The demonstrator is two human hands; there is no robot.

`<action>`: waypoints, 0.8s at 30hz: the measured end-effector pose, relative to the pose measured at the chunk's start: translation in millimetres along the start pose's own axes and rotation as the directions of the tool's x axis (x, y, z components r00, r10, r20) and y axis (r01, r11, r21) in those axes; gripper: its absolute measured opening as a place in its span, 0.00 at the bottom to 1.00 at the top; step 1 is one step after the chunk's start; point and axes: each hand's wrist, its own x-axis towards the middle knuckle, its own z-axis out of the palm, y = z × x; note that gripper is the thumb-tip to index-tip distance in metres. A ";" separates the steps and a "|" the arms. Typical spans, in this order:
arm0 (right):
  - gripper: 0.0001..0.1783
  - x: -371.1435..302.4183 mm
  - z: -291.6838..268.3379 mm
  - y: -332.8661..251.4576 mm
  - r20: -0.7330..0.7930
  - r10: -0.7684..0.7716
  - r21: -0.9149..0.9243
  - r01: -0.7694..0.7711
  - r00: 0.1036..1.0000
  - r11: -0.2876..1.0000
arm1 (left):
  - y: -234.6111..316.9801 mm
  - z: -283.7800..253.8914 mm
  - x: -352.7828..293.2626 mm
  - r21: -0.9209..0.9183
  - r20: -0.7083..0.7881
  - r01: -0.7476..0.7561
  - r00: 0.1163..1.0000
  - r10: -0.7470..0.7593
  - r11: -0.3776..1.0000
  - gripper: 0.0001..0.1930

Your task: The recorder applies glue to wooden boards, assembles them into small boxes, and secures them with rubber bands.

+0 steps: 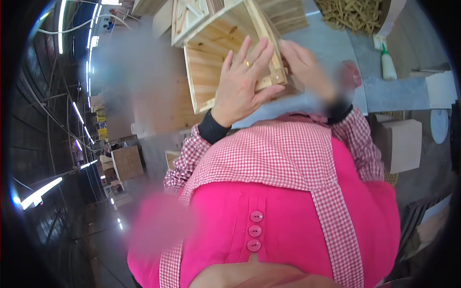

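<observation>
Bright, even indoor light. Long ceiling lamps (pixel 61 24) glare white along the left of the frame. Strong fisheye bending and a black rim at the edges. Soft blurred patches at upper left, lower left and right of centre. Faint shadows only.

white glue bottle (pixel 388 65) near a heap of wooden dowels (pixel 353 14).

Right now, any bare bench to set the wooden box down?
Bare grey bench top lies right of the right hand, bordered by the white glue bottle and a pale board. A smaller strip runs below the pile of wooden sticks. Around the wooden box and left hand, it is crowded.
</observation>
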 end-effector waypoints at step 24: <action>0.16 89.7 12.1 8.7 -0.018 -0.079 -0.118 0.076 0.997 0.990 | -15.0 -10.1 2.9 -0.145 0.041 0.069 0.997 -0.064 0.987 0.36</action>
